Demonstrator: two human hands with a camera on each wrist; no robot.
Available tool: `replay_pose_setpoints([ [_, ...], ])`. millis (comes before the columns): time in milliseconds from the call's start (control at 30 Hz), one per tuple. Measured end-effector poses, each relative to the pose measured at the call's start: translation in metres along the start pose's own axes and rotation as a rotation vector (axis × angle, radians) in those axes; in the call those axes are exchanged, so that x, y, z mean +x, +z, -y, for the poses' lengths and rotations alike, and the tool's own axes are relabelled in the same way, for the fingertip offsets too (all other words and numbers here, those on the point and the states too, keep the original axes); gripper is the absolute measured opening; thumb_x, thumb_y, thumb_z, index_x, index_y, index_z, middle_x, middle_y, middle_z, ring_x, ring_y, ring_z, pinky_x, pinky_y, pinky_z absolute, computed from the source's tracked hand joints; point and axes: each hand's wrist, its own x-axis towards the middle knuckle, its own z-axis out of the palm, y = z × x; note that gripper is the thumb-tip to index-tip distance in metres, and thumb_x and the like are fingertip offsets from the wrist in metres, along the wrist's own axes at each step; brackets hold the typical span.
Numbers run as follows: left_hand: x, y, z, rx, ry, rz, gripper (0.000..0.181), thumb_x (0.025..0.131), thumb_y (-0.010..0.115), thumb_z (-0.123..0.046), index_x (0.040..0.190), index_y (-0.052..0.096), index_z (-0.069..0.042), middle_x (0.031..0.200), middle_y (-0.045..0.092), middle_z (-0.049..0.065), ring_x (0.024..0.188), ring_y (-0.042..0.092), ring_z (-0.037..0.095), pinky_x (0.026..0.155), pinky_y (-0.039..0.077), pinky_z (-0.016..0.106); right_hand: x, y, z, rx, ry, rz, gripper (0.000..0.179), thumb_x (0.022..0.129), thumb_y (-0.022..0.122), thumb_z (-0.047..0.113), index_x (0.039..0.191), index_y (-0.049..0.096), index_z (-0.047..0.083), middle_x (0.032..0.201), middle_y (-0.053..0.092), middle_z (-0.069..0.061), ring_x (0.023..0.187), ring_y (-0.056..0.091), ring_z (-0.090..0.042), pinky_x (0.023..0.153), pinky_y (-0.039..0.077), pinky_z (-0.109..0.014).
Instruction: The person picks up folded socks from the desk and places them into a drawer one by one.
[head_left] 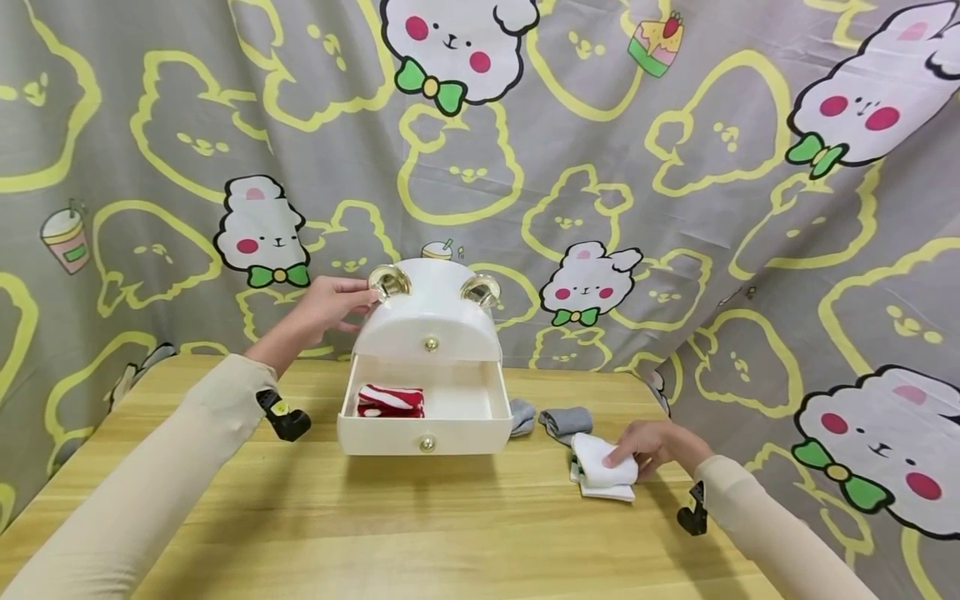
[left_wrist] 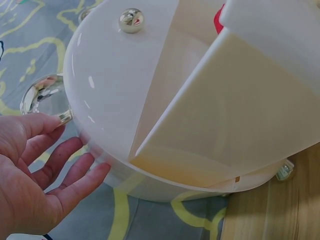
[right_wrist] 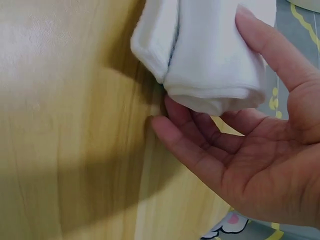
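A white drawer box (head_left: 427, 308) with gold ears and round gold knobs stands on the table. Its lower drawer (head_left: 382, 442) is pulled out, and a folded red-and-white sock (head_left: 390, 402) lies in the drawer's left part. At the box's left side, my left hand (head_left: 333, 308) pinches the base of the gold ear (left_wrist: 47, 95) between thumb and forefinger; the other fingers lie along the curved wall. My right hand (head_left: 652, 446) holds a folded white sock (head_left: 606, 462), thumb on top and fingers beneath, close over the table to the right of the box.
Two grey folded socks, one (head_left: 521, 417) beside the drawer and another (head_left: 567, 422) farther right, lie on the wooden table (head_left: 450, 533). A patterned grey curtain (head_left: 465, 167) hangs behind the table and along its sides.
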Motion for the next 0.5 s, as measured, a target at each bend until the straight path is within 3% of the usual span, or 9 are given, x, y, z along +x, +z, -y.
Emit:
replay_pose_setpoints([
  [233, 0.0006, -0.0015, -0.0001, -0.004, 0.003, -0.002, 0.052, 0.103, 0.062, -0.031, 0.146, 0.054, -0.003, 0.145, 0.057, 0.022, 0.133, 0.057, 0.037, 0.096, 0.060, 0.049, 0.0034, -0.0012, 0.0007, 0.019, -0.054, 0.074, 0.024, 0.082, 0.084, 0.023, 0.091, 0.071, 0.006, 0.088, 0.073, -0.007, 0.081, 0.066, -0.018, 0.073, 0.061, -0.034],
  [500, -0.0002, -0.0004, 0.0004, -0.006, 0.005, 0.000, 0.051, 0.104, 0.061, -0.029, 0.146, 0.053, -0.001, 0.146, 0.057, 0.022, 0.134, 0.057, 0.037, 0.097, 0.060, 0.049, 0.0068, -0.0030, 0.0002, 0.139, -0.116, 0.252, 0.017, 0.087, 0.078, 0.014, 0.100, 0.068, 0.008, 0.094, 0.074, -0.003, 0.087, 0.070, -0.016, 0.075, 0.060, -0.028],
])
